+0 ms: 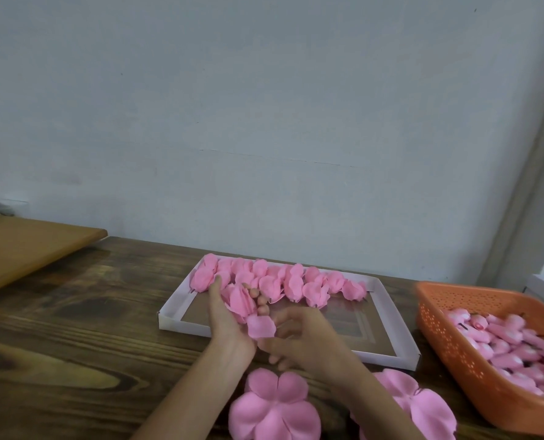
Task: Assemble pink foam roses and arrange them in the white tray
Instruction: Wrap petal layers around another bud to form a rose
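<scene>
rose [239, 303] clamped by left hand [228, 319] fingers | right hand [305, 339] fingers: hold cannot be told | risk: petal [261, 327] crushed if overgripped

L hand [229, 315] palm-up, fingers curled; R hand [302, 338] curled beside it.

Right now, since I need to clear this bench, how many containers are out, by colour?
White tray: 1
Orange basket: 1
Total: 2

white tray [181, 325]: roses [296, 281] fill far edge | unfinished rose [239, 302]: above near-left corner
</scene>
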`<state>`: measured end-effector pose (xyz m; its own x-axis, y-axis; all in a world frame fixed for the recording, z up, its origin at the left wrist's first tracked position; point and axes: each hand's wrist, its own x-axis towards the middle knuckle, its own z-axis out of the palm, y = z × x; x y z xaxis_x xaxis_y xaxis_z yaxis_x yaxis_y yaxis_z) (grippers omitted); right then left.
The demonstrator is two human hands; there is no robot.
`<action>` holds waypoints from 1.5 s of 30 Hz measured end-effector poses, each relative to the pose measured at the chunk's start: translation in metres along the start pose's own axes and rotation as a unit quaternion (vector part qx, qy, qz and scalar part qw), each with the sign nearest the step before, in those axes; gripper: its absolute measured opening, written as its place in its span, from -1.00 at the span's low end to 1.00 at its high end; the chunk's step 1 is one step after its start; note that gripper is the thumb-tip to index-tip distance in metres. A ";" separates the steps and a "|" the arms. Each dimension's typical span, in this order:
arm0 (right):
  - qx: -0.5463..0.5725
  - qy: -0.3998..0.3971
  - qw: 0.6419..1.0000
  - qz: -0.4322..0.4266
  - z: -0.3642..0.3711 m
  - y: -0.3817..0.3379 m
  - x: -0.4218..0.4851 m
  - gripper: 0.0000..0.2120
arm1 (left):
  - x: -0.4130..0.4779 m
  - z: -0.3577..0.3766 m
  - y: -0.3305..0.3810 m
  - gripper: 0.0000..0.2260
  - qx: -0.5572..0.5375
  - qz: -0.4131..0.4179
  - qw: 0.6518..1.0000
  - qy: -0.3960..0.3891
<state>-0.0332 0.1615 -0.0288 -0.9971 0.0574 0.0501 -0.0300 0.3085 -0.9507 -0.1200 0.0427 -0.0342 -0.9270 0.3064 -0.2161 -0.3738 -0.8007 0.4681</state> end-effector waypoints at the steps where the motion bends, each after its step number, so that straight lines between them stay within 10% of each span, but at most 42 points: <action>1: 0.019 0.008 1.000 -0.001 0.002 -0.001 0.001 -0.78 | 0.001 0.000 -0.002 -0.47 -0.013 -0.005 1.000 0.000; 14: -0.127 0.069 0.976 -0.161 0.018 0.000 0.000 -0.90 | -0.007 0.002 -0.004 -0.39 0.021 0.040 0.997 0.065; 45: -0.215 0.093 0.953 -0.194 0.015 -0.009 -0.006 -0.91 | -0.011 0.004 -0.007 -0.45 0.078 0.060 0.994 0.056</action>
<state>-0.0280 0.1442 -0.0248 -0.8860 0.0157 0.4634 -0.3218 0.6986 -0.6390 -0.1074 0.0475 -0.0318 -0.9594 0.1469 -0.2407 -0.2685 -0.7364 0.6210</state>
